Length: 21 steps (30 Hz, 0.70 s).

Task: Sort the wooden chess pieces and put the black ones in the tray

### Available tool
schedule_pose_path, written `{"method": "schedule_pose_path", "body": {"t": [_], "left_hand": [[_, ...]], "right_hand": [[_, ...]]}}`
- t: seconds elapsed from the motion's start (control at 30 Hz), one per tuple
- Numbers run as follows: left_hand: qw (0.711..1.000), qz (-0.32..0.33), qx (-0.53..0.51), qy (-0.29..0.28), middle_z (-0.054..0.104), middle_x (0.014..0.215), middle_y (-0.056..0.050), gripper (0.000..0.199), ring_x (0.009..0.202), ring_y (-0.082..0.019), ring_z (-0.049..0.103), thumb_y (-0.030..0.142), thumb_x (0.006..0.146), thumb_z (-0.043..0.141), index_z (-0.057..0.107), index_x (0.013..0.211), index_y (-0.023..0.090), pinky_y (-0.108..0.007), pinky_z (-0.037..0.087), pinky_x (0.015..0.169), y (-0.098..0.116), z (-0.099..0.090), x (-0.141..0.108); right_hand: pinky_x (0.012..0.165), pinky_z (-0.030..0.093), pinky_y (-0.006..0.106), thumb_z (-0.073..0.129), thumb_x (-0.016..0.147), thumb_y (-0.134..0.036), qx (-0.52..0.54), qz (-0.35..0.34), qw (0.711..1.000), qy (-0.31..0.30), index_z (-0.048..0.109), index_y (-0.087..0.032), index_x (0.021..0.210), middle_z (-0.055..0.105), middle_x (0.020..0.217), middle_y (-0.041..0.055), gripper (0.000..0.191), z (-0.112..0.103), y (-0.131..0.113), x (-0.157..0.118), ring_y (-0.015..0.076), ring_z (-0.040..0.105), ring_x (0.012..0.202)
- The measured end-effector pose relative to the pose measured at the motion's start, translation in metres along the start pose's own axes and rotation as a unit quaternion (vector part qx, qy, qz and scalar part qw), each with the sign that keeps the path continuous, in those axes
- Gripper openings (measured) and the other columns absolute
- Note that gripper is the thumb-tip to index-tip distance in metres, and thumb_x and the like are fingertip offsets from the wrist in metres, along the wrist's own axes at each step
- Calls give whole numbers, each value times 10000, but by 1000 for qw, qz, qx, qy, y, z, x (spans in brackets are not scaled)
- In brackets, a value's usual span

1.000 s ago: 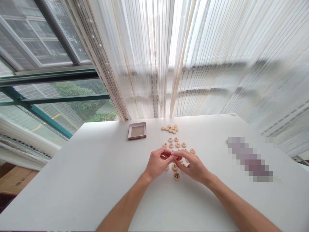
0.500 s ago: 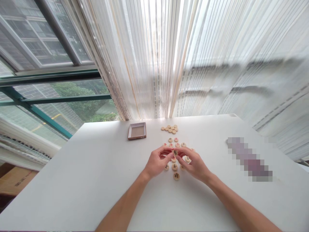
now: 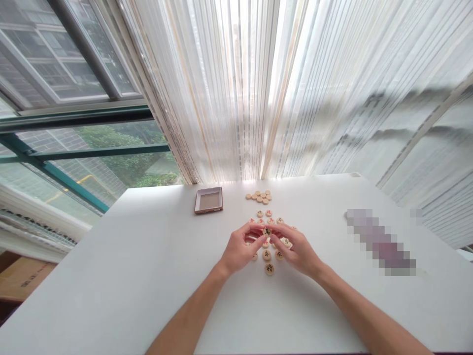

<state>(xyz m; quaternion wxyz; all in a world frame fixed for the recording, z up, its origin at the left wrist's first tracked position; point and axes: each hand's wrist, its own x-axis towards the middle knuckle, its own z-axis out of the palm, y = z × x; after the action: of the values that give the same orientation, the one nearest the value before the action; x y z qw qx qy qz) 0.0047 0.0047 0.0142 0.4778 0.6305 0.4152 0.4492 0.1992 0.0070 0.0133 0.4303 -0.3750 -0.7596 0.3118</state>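
Between the fingertips of both hands is a round wooden xiangqi piece [image 3: 267, 231] with a black character, its face tipped toward me. My left hand [image 3: 238, 248] grips it from the left with thumb and fingers. From the other side my right hand [image 3: 298, 250] closes on the same piece. Below and around the hands lie several more xiangqi pieces with red or black characters, partly covered by the fingers. The closest to me is a black-marked piece [image 3: 269, 268], with another black piece [image 3: 266, 255] just behind it. Two pieces [image 3: 260, 213] lie farthest back in this layout.
A cluster of blank-looking pieces [image 3: 259, 199] lies farther back on the white table [image 3: 129, 276]. Left of it stands an open shallow box [image 3: 196, 203]. A blurred-out long object [image 3: 380, 241] rests at the right. A curtain [image 3: 236, 98] and window border the table's back.
The held piece has turned slightly, so that its marked face shows more fully. Both hands stay nearly in place. The view has shifted a little.
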Motion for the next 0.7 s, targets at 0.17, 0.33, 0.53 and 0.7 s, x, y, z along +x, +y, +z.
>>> {"method": "schedule_pose_path", "body": {"t": [0.17, 0.33, 0.53, 0.7], "left_hand": [[1000, 6, 5, 0, 725, 970, -67, 277, 895, -189, 702, 378, 876, 676, 669, 1077, 188, -310, 578, 813, -1, 0, 0], [1000, 10, 13, -5, 725, 963, -64, 285, 891, -188, 700, 381, 875, 675, 664, 1087, 191, -309, 576, 813, -1, 1, 0], [1000, 19, 21, -11, 718, 978, -64, 286, 887, -183, 695, 378, 880, 669, 663, 1099, 196, -304, 577, 804, 1, 0, -1], [999, 27, 38, -18, 717, 959, -61, 288, 855, -180, 694, 365, 891, 657, 655, 1123, 196, -308, 575, 788, 0, 2, -2]], "right_hand": [[794, 587, 347, 554, 963, -295, 23, 13, 1000, 7, 625, -266, 1172, 728, 963, 45, 223, 1, 0, 0, 201, 702, 853], [774, 597, 347, 568, 953, -325, 23, 18, 999, 13, 621, -247, 1104, 729, 951, 52, 178, 1, -1, 0, 198, 706, 819], [732, 593, 325, 581, 943, -319, 22, 21, 1000, 8, 618, -246, 1082, 723, 925, 46, 162, 0, -2, 0, 191, 700, 799], [688, 577, 308, 589, 937, -328, 18, 32, 999, -1, 611, -240, 1079, 713, 872, 37, 168, 0, -1, 0, 184, 689, 769]]}}
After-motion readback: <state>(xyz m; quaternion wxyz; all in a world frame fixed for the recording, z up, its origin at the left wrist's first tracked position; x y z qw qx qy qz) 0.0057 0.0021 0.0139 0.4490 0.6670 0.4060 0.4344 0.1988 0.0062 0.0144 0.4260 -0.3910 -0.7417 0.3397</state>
